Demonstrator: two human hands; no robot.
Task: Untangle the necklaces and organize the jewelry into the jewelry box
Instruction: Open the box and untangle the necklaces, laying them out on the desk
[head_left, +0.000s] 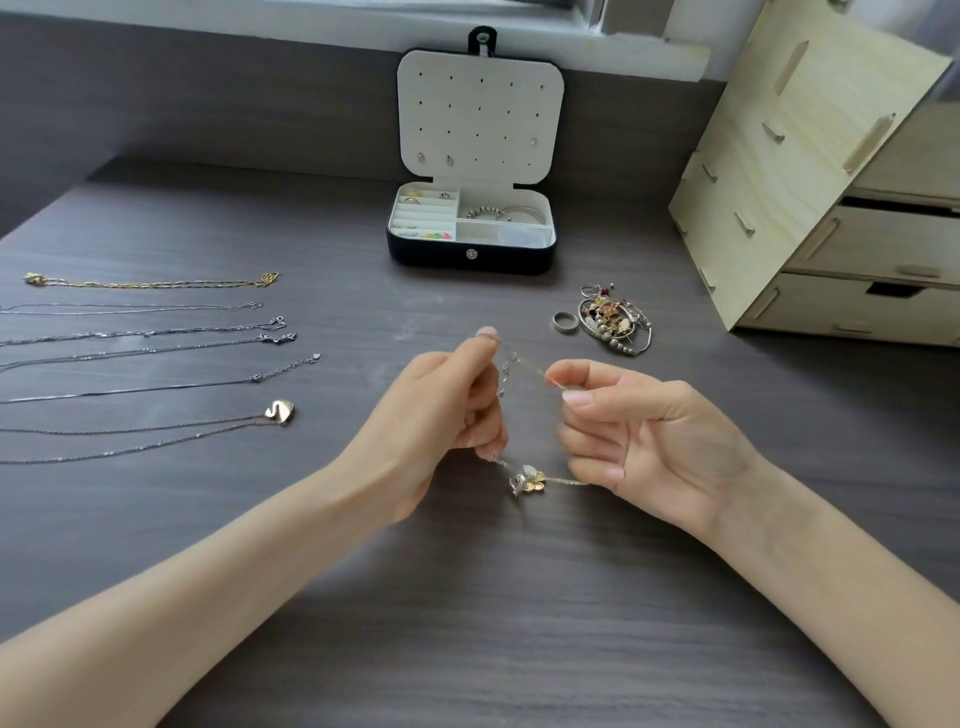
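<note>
Head view, single camera. In work: one fine gold-toned chain necklace, lifted just above the dark wood-grain table near its middle, in front of the open jewelry box. Grip, left hand: fingers curled, chain caught at the raised index fingertip and again under the curled lower fingers. Grip, right hand: palm turned up, thumb and index pinching the upper run, lower fingers hooked round the lower run. Flower-shaped pendant, gold and silver, hanging on the lower run between both hands, close over the table. Small links dangling beside the left fingers, possibly the clasp end; too small to confirm. Judged very light and limp, no stiffness at all; thin enough to slide through fingertips and to kink or snap under a hard pull. Best taken by pad pinch close on either side of any knot, teased apart, never tugged; pendant to be supported when laying down. Laid straight and parallel at far left: about six necklaces, among them a gold link chain and one with a swan pendant. Not yet sorted, right of centre: heap of rings, beads and bangles, with a lone silver ring just beside it. Box compartments partly filled: rings, beaded bracelet, bangle; earrings pinned in the lid. Pale plywood drawer unit at right edge.
</note>
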